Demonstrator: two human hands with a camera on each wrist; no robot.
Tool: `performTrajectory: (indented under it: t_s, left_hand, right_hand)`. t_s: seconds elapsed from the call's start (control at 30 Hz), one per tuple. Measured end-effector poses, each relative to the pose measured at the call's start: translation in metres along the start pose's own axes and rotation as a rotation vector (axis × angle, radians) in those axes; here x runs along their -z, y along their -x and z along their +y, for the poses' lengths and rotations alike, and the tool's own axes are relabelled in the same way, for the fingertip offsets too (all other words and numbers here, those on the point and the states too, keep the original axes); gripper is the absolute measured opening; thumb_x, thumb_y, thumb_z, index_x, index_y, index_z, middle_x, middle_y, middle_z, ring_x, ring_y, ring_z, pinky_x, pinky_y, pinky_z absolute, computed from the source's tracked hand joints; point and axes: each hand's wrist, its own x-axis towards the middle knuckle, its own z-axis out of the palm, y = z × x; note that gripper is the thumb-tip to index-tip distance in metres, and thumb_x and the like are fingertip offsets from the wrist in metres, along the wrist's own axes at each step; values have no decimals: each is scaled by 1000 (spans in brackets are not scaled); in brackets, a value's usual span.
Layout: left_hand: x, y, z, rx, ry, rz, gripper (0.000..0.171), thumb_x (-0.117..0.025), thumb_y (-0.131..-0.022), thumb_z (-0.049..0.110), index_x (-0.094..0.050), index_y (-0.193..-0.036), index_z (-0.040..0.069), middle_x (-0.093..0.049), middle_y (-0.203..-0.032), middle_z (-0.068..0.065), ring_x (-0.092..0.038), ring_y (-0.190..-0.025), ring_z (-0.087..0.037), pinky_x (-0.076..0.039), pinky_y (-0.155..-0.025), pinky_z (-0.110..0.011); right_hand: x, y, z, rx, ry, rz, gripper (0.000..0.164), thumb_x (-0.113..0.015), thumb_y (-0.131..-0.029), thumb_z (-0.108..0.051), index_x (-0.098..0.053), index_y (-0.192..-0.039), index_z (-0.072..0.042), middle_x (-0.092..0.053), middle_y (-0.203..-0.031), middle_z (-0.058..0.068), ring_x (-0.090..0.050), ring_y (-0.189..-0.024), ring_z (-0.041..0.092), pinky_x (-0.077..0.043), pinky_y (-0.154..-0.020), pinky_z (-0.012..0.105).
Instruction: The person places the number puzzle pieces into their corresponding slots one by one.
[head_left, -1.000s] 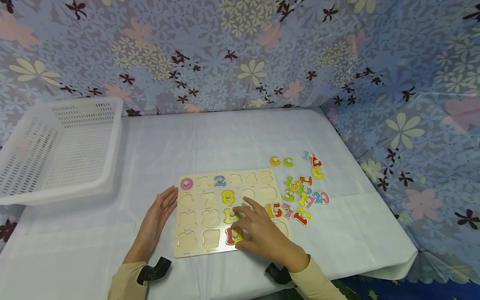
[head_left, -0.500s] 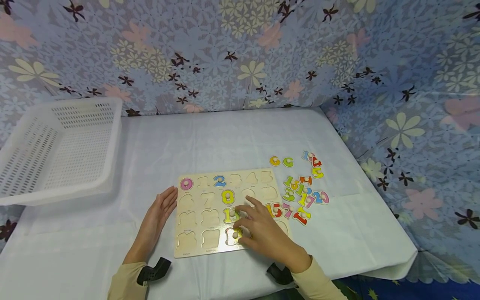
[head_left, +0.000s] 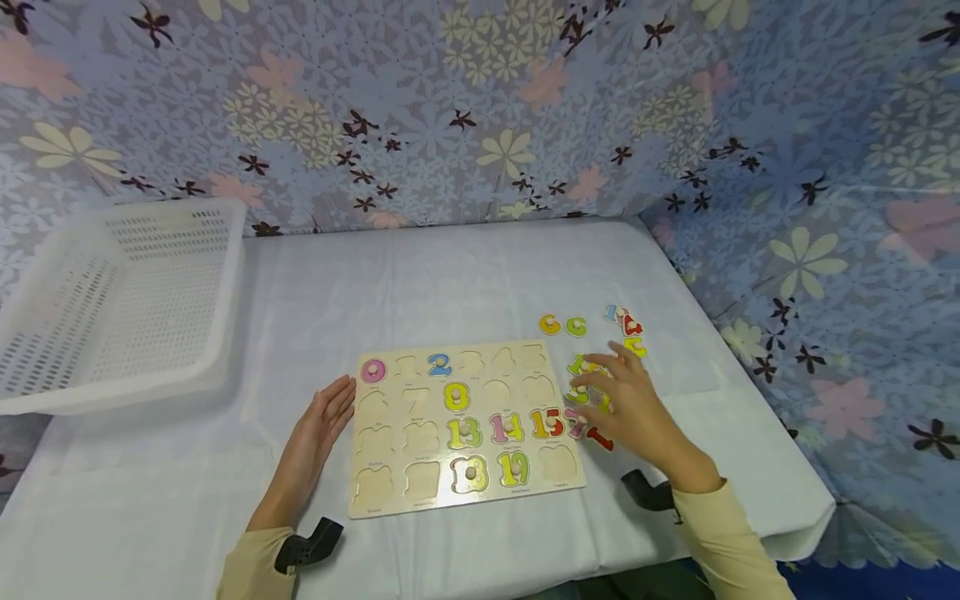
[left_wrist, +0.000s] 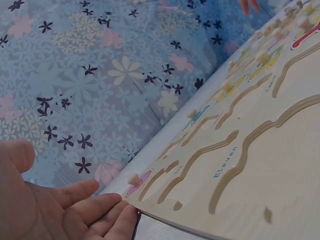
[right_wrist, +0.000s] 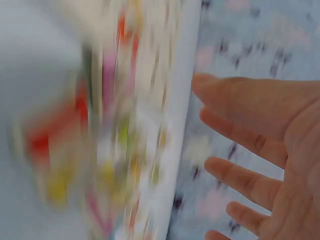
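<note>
A wooden number puzzle board (head_left: 480, 385) lies on the white cloth. Its recesses hold several knobbed number pieces, among them the 18 (head_left: 469, 474), 19 (head_left: 514, 469), 13 (head_left: 462, 432), 8 (head_left: 456, 396) and pink 0 (head_left: 373, 371). Along the board's left edge rests my left hand (head_left: 322, 425), fingers straight; the left wrist view shows its fingertips at the corner by the 0. My right hand (head_left: 633, 404) hovers over the loose number pieces right of the board, hiding many of them. In the right wrist view its fingers (right_wrist: 245, 182) are spread with nothing between them.
A white plastic basket (head_left: 225, 333) stands at the back left. Beyond the board's upper right lie a yellow piece (head_left: 550, 324), a green piece (head_left: 576, 326) and a red 4 (head_left: 632, 323). A floral curtain (head_left: 420, 125) hangs behind the table.
My right hand has left the 18 in the bottom row and moved right, over the loose pieces. The 18 now sits in its recess. My left hand has stayed at the board's edge.
</note>
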Motion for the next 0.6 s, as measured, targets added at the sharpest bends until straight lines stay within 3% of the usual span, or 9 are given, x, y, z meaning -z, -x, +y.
performTrajectory:
  t_s: [0.27, 0.6]
  left_hand:
    - [0, 0, -3, -5, 2, -9, 68, -20, -105, 48, -15, -153, 1, -21, -157, -13, -21, -144, -26, -29, -109, -18]
    - [0, 0, -4, -12, 5, -3, 67, -20, -105, 48, -15, -153, 1, -21, -157, -14, -21, -144, -26, -30, -109, -18]
  right_hand:
    - [31, -9, 82, -154, 122, -18, 30, -80, -78, -10, -71, -105, -1, -51, -125, 32, -23, -128, 59, -20, -96, 80]
    - [40, -35, 115, -241, 176, -177, 40, -82, -76, -14, -70, -112, 0, -48, -128, 35, -18, -130, 61, -22, -94, 80]
